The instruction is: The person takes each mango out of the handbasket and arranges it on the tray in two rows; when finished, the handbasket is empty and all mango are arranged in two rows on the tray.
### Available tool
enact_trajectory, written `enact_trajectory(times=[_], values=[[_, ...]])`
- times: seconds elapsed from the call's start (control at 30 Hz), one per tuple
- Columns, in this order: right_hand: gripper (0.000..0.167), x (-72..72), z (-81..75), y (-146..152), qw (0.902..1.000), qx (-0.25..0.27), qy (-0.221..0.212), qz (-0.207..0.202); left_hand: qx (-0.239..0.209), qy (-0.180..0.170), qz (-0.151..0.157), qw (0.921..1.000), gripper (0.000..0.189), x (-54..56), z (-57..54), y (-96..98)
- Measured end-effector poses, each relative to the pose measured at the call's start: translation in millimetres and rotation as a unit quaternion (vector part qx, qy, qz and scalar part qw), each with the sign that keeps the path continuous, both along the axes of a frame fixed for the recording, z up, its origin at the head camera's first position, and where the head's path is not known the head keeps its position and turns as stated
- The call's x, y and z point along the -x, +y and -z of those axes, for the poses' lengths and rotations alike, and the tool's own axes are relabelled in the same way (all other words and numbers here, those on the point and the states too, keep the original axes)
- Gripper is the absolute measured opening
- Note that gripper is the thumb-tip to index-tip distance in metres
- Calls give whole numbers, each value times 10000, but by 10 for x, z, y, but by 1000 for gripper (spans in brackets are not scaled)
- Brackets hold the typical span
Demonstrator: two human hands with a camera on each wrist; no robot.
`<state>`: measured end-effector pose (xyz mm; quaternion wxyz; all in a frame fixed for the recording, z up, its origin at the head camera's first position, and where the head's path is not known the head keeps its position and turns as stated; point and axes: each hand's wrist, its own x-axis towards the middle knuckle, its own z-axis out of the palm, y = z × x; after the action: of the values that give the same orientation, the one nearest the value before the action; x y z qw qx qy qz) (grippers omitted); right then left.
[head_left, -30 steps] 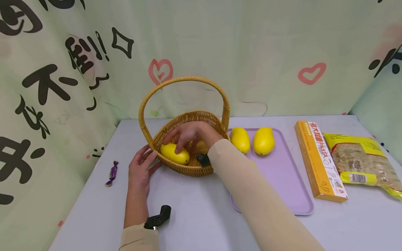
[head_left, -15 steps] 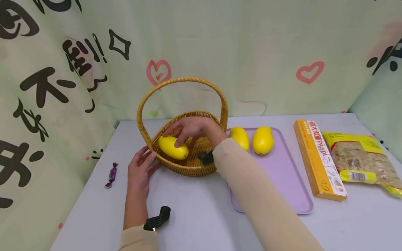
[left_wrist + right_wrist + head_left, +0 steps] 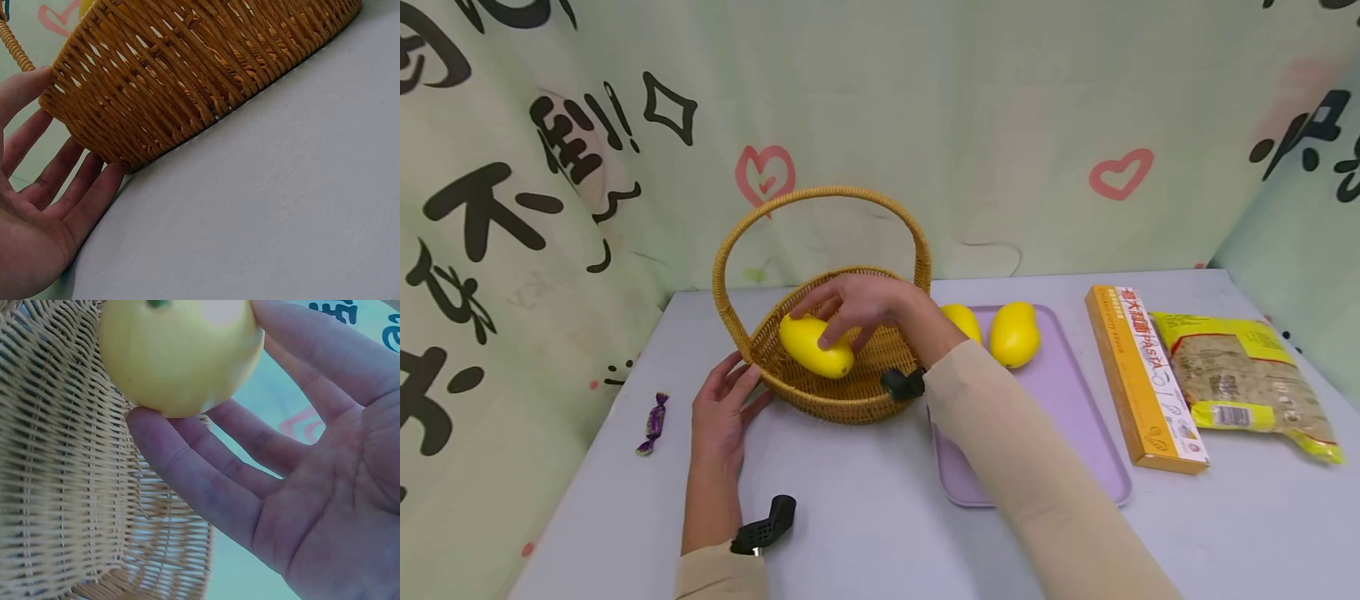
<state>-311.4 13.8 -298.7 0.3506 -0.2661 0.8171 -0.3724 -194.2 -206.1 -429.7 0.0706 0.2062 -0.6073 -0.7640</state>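
Observation:
A yellow mango (image 3: 815, 347) is pinched between the thumb and fingers of my right hand (image 3: 868, 307), over the left part of the wicker basket (image 3: 850, 407). In the right wrist view, the mango (image 3: 181, 359) shows its green stem end, and the fingertips press its side. My left hand (image 3: 724, 410) touches the basket's left side. The left wrist view has its fairly straight fingers spread against the outer wicker wall (image 3: 156, 87), thumb at the rim. Two more mangoes, one partly behind the right arm (image 3: 961, 321) and one in full view (image 3: 1015, 334), lie on a purple tray (image 3: 1075, 417).
The basket's tall arched handle (image 3: 820, 193) stands upright over the right hand. Right of the tray lie an orange pasta box (image 3: 1146, 379) and a yellow-and-clear food bag (image 3: 1243, 379). A purple wrapped candy (image 3: 655, 423) is at the left. A printed curtain (image 3: 985, 150) hangs behind the table.
My right hand has shifted the mango slightly up and right relative to the basket, and its angle has turned a little. My left hand stays at the basket. The head view has turned slightly right.

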Motion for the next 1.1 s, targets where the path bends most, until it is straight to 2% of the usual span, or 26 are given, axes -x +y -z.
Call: enact_trajectory(times=[0.17, 0.43, 0.6, 0.87, 1.1], values=[[51, -68, -64, 95, 9998, 64, 141, 134, 27, 25, -18, 10000, 54, -7, -3, -8], [53, -188, -171, 197, 9981, 25, 22, 620, 56, 15, 5, 10000, 58, -11, -7, 2], [54, -258, -223, 259, 9977, 5, 103, 663, 53, -47, -4, 10000, 56, -20, -14, 11], [53, -352, -301, 391, 9957, -142, 548, 737, 95, 4, 42, 9999, 58, -11, -33, 22], [53, -447, -330, 525, 9949, -119, 613, 788, 43, -33, 42, 10000, 56, -13, -29, 13]])
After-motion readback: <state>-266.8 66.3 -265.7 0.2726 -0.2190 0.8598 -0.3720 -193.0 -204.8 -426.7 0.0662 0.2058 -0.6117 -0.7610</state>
